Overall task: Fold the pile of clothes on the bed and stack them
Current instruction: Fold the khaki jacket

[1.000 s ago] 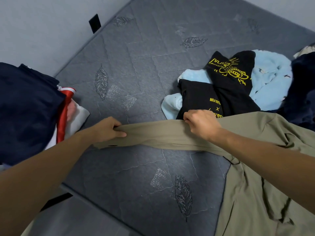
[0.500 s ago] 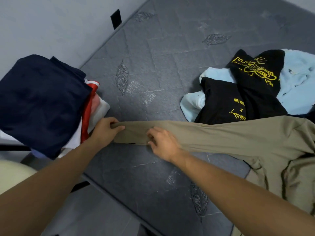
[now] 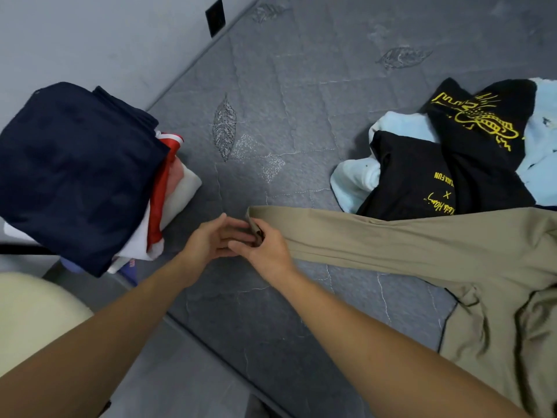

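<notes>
My left hand [image 3: 211, 242] and right hand [image 3: 268, 251] are bare, forearms uncovered, with no sleeves in view.

— How many garments are loose on the bed?

— Three I can tell apart: one khaki shirt [image 3: 422, 248], one black T-shirt [image 3: 470, 152] with yellow print, one pale blue garment [image 3: 355, 179] under it.

— And stacks?

— One folded stack [image 3: 90, 182]. A navy piece on top, at least one red and one white layer below; the rest I can't count.

— Hands?

— Two of mine, the left hand [image 3: 211, 239] and the right hand [image 3: 265, 251].

— Anything else?

— One bed [image 3: 301, 101], one black wall plate [image 3: 215, 17], three stitched leaves clearly visible on the mattress.
</notes>
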Action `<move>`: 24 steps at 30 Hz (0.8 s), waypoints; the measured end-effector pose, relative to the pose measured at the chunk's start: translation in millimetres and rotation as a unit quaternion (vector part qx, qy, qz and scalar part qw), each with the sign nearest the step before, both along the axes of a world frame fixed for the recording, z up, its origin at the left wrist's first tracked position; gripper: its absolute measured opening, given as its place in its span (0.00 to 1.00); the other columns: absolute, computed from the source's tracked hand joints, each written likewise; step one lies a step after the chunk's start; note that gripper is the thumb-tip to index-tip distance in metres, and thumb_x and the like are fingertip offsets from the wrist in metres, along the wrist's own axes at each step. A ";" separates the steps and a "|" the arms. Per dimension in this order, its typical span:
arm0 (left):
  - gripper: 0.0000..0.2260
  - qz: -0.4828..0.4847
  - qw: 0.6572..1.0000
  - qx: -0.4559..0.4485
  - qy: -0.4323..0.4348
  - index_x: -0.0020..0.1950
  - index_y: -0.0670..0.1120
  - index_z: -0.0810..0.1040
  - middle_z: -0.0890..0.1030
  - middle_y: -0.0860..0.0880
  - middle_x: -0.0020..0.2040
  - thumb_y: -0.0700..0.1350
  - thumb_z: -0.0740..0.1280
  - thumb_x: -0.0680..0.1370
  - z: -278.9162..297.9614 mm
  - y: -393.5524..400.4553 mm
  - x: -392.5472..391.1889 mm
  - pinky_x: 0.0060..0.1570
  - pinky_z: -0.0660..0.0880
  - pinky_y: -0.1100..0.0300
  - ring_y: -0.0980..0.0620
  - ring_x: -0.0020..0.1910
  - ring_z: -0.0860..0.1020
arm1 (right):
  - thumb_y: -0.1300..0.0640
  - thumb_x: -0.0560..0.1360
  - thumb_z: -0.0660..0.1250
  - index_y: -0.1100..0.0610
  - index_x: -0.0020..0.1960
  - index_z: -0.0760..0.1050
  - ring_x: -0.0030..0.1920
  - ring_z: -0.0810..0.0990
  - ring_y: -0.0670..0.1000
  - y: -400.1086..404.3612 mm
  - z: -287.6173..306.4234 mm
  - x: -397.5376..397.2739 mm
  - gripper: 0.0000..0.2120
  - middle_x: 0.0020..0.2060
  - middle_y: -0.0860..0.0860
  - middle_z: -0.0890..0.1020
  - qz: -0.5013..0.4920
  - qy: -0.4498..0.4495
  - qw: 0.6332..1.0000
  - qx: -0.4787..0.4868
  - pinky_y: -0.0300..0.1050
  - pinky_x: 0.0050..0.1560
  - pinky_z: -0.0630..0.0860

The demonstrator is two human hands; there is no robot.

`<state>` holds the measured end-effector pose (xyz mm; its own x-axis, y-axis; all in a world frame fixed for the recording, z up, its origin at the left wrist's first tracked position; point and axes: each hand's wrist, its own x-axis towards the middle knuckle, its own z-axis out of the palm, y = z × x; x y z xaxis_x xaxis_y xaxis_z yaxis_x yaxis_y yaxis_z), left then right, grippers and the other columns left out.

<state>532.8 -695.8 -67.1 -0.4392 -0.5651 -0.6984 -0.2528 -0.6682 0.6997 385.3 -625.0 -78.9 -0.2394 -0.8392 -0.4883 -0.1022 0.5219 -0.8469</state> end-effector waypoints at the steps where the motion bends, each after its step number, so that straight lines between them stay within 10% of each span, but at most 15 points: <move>1: 0.24 -0.004 1.000 -0.001 0.001 0.63 0.38 0.81 0.85 0.36 0.57 0.54 0.53 0.87 0.3 -0.9 -4.7 0.59 0.80 0.46 0.40 0.57 0.85 | 0.57 0.73 0.79 0.58 0.63 0.82 0.53 0.85 0.51 -2.0 0.2 -2.5 0.20 0.52 0.52 0.87 -0.016 0.014 1.000 -0.009 0.49 0.56 0.82; 6: 0.07 -0.004 0.977 -0.194 -0.084 0.49 0.40 0.78 0.82 0.38 0.42 0.36 0.62 0.84 9.2 -7.4 -44.1 0.43 0.77 0.51 0.43 0.41 0.83 | 0.63 0.79 0.72 0.67 0.53 0.85 0.45 0.80 0.50 4.0 3.8 -39.8 0.07 0.43 0.56 0.85 -0.070 0.049 0.995 -0.047 0.44 0.46 0.74; 10: 0.15 -0.200 0.895 -0.394 -0.066 0.62 0.41 0.80 0.81 0.44 0.56 0.29 0.66 0.78 33.6 -12.6 -90.9 0.62 0.74 0.50 0.46 0.59 0.78 | 0.65 0.80 0.70 0.69 0.46 0.83 0.41 0.76 0.50 41.8 14.7 -92.8 0.07 0.38 0.59 0.83 -0.074 0.000 0.995 -0.063 0.48 0.43 0.72; 17: 0.10 -0.481 0.823 -0.302 -0.003 0.60 0.47 0.84 0.86 0.53 0.54 0.38 0.71 0.80 61.5 37.2 -238.6 0.56 0.80 0.53 0.54 0.55 0.83 | 0.69 0.81 0.67 0.72 0.51 0.81 0.46 0.77 0.53 142.2 41.3 -214.3 0.06 0.43 0.58 0.81 -0.101 -0.066 0.991 -0.054 0.49 0.49 0.72; 24: 0.08 -0.549 0.774 -0.315 -0.010 0.42 0.51 0.84 0.83 0.60 0.36 0.42 0.73 0.80 57.8 118.8 -371.8 0.41 0.71 0.72 0.63 0.37 0.79 | 0.69 0.80 0.68 0.67 0.47 0.82 0.41 0.81 0.46 262.0 48.5 -338.9 0.06 0.39 0.54 0.85 -0.227 -0.045 0.971 -0.056 0.42 0.45 0.77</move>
